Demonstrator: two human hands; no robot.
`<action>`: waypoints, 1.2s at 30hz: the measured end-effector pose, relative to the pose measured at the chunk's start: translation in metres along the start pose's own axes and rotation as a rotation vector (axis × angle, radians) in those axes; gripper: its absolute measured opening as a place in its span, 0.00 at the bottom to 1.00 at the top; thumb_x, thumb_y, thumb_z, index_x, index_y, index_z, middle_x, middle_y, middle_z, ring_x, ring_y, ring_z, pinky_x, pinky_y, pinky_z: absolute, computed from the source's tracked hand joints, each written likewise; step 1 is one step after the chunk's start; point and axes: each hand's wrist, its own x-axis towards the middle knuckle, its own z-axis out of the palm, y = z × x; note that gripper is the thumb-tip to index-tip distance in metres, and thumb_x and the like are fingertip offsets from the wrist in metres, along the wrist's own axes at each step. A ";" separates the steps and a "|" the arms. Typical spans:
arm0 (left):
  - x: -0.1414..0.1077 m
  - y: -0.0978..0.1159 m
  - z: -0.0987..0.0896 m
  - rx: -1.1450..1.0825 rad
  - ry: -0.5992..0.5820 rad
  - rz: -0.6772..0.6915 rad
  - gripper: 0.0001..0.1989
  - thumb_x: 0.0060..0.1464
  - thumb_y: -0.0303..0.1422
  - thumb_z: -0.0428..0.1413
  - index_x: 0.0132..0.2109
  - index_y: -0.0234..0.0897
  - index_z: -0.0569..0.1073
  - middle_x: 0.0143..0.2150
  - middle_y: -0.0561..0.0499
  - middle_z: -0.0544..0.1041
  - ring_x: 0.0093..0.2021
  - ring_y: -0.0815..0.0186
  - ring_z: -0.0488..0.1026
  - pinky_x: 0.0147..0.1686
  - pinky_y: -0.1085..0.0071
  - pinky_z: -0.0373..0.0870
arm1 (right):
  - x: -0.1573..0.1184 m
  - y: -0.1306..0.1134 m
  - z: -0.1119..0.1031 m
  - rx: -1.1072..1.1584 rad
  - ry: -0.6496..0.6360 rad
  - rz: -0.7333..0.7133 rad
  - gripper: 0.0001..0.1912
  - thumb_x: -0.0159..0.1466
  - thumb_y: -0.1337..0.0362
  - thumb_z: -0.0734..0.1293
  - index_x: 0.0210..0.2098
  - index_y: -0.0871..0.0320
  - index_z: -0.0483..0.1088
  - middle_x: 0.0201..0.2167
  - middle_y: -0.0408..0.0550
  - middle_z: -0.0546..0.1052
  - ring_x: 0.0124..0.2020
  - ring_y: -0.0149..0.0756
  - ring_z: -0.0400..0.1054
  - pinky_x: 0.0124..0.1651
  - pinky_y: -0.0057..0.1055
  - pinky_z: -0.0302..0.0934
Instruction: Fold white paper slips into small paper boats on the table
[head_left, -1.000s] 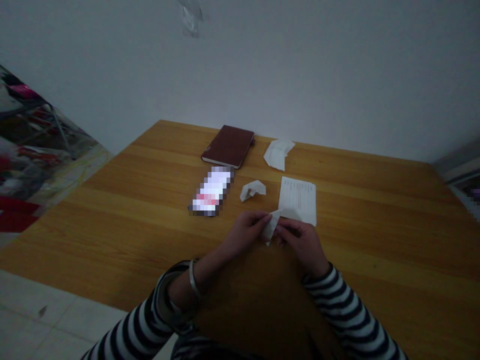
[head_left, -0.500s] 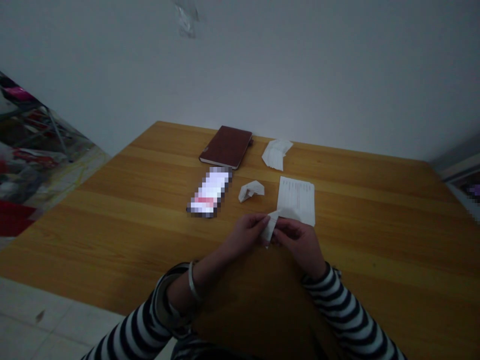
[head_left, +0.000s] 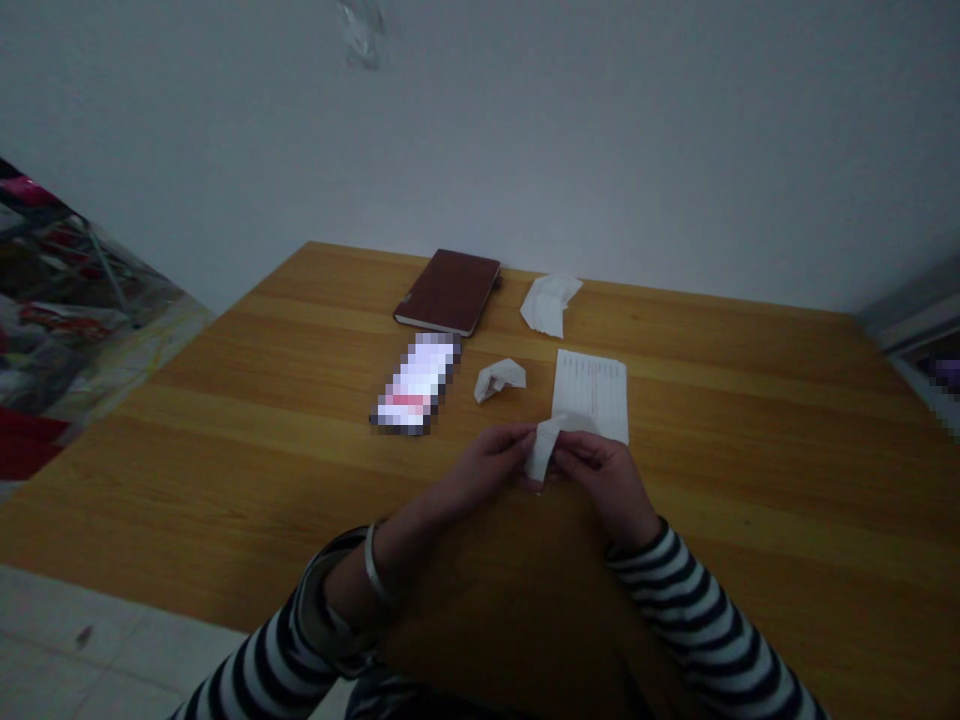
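Observation:
Both hands are raised just above the wooden table, pinching a piece of folded white paper [head_left: 544,450] between them. My left hand [head_left: 484,468] grips its left side, and my right hand [head_left: 604,475] grips its right side. Part of the paper is hidden by my fingers. Just behind my right hand lies a printed white sheet [head_left: 590,395], its near edge partly covered by my hand and the paper. A small folded paper shape [head_left: 499,380] rests ahead of my left hand.
A brown notebook [head_left: 448,292] and a loose white paper pile [head_left: 550,305] lie near the far table edge. A pixelated phone [head_left: 415,385] lies left of centre. A metal bangle [head_left: 373,565] circles my left wrist. A wall stands behind the table [head_left: 225,480].
The view has shifted slightly, so the table appears further left. My hands have drawn a little closer together, and the paper's lower tip is now less visible.

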 end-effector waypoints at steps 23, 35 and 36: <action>-0.008 0.005 -0.004 0.110 -0.196 0.053 0.21 0.63 0.35 0.54 0.62 0.45 0.70 0.57 0.46 0.75 0.50 0.63 0.74 0.46 0.69 0.73 | 0.000 -0.003 -0.004 0.052 0.021 0.044 0.12 0.50 0.63 0.77 0.34 0.57 0.78 0.30 0.46 0.83 0.29 0.34 0.77 0.32 0.27 0.70; -0.005 0.005 0.001 -0.061 -0.054 0.022 0.20 0.54 0.34 0.62 0.54 0.36 0.76 0.49 0.43 0.80 0.42 0.62 0.78 0.41 0.69 0.74 | -0.007 0.001 0.010 -0.158 0.190 -0.329 0.09 0.54 0.69 0.74 0.35 0.53 0.80 0.35 0.46 0.84 0.36 0.38 0.79 0.42 0.33 0.73; -0.004 0.004 0.000 -0.063 -0.057 0.021 0.20 0.53 0.33 0.63 0.54 0.36 0.77 0.48 0.43 0.81 0.42 0.62 0.78 0.40 0.70 0.74 | -0.008 0.000 0.010 -0.209 0.187 -0.352 0.08 0.54 0.69 0.73 0.35 0.53 0.80 0.36 0.47 0.84 0.37 0.39 0.79 0.43 0.35 0.73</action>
